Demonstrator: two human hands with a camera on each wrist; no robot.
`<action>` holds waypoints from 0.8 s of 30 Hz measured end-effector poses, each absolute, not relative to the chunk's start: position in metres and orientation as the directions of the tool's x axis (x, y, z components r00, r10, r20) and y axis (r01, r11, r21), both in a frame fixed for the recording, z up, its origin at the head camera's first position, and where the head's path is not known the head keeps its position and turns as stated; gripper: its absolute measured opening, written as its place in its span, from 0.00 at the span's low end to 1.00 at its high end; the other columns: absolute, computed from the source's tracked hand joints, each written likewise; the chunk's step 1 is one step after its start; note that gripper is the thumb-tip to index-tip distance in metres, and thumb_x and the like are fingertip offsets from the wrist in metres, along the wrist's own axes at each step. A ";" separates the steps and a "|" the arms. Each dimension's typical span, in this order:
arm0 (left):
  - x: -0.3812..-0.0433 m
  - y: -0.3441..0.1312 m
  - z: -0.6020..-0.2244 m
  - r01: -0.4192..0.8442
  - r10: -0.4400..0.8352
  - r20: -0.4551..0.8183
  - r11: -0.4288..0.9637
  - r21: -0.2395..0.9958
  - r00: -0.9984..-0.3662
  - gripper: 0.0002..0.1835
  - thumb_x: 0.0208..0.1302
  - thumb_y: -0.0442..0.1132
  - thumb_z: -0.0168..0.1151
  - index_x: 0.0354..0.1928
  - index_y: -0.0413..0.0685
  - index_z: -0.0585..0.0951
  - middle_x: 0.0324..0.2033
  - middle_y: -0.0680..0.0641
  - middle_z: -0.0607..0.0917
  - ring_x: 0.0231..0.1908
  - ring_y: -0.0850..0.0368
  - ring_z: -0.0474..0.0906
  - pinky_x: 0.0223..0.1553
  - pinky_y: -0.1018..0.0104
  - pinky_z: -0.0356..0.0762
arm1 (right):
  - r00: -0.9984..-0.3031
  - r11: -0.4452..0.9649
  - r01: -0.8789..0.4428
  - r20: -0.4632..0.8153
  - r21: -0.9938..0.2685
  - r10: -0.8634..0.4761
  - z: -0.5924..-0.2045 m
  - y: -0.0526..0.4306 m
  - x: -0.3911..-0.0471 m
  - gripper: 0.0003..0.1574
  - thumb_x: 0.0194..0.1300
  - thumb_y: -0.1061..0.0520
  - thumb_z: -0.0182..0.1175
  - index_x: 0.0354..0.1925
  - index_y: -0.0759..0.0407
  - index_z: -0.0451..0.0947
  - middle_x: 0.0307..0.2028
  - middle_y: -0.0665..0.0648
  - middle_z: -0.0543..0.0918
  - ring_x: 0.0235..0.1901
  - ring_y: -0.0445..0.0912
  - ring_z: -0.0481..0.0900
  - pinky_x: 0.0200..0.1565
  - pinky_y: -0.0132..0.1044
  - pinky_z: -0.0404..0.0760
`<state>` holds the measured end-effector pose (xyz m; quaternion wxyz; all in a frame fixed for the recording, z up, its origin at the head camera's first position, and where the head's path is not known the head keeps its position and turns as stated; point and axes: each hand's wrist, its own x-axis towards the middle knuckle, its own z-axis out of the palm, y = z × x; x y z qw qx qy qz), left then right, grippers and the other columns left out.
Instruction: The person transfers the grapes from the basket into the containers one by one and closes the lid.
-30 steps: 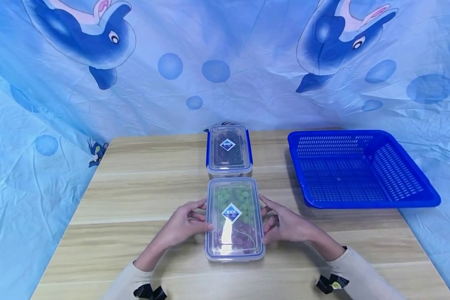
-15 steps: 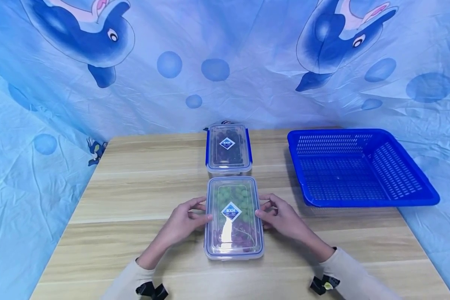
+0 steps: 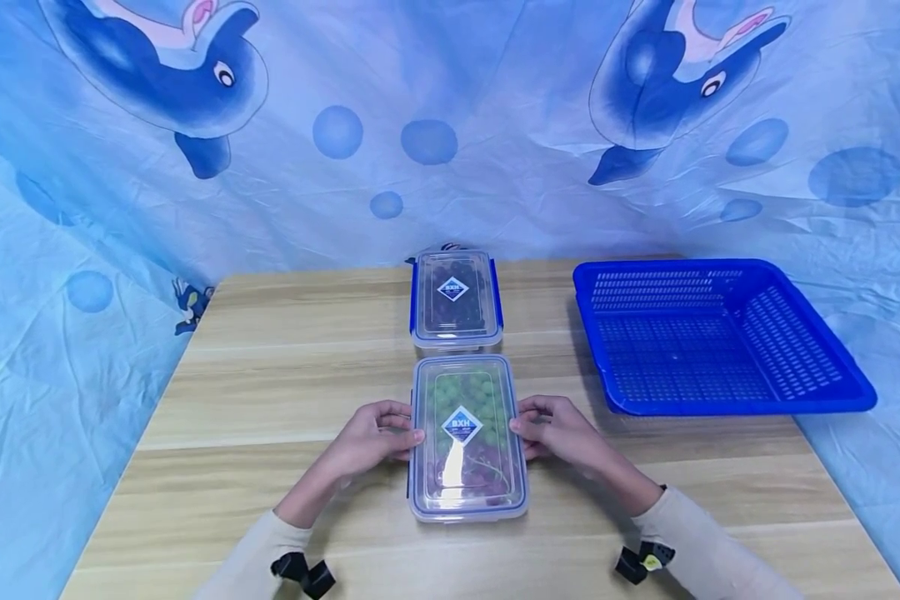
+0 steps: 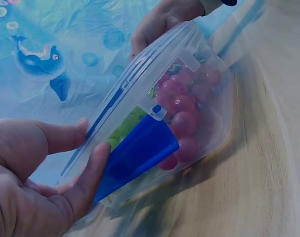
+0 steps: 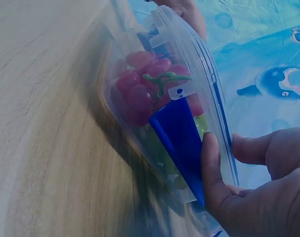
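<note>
A clear lidded food container holding green and red grapes lies in the middle of the table. At its left side my left hand pinches the lid's rim, thumb on top and fingers below. My right hand grips the opposite rim in the same way. The wrist views show a blue side latch angled outward from the lid on the left and another blue latch on the right. Green grapes and red grapes show through the wall. The lid sits on the container.
A second lidded container with dark contents stands just behind, its blue side latches against its walls. To the right is a blue perforated basket. A dolphin-print curtain hangs behind the wooden table.
My right thumb has come from the container's side onto the top of the lid's rim, and that hand has shifted slightly inward. The left thumb has moved slightly forward along the rim.
</note>
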<state>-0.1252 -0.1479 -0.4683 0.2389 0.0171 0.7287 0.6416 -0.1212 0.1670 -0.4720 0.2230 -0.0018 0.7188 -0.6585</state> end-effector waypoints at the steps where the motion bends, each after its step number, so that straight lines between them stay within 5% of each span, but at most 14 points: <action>1: -0.125 -0.148 -0.468 -0.284 0.332 -0.327 0.172 0.943 -0.885 0.29 0.62 0.32 0.71 0.60 0.23 0.71 0.46 0.36 0.81 0.35 0.52 0.86 0.43 0.58 0.90 | -0.900 0.127 0.294 -0.319 -0.947 -0.296 -0.472 0.167 -0.121 0.26 0.70 0.64 0.63 0.59 0.80 0.70 0.39 0.60 0.80 0.32 0.46 0.84 0.38 0.41 0.91; 24: -0.123 -0.147 -0.470 -0.292 0.344 -0.337 0.176 0.940 -0.876 0.25 0.63 0.33 0.71 0.55 0.25 0.73 0.40 0.42 0.82 0.34 0.55 0.85 0.44 0.55 0.90 | -0.883 0.084 0.345 -0.354 -0.935 -0.307 -0.474 0.169 -0.122 0.21 0.70 0.63 0.63 0.53 0.79 0.71 0.34 0.57 0.82 0.31 0.44 0.81 0.36 0.35 0.90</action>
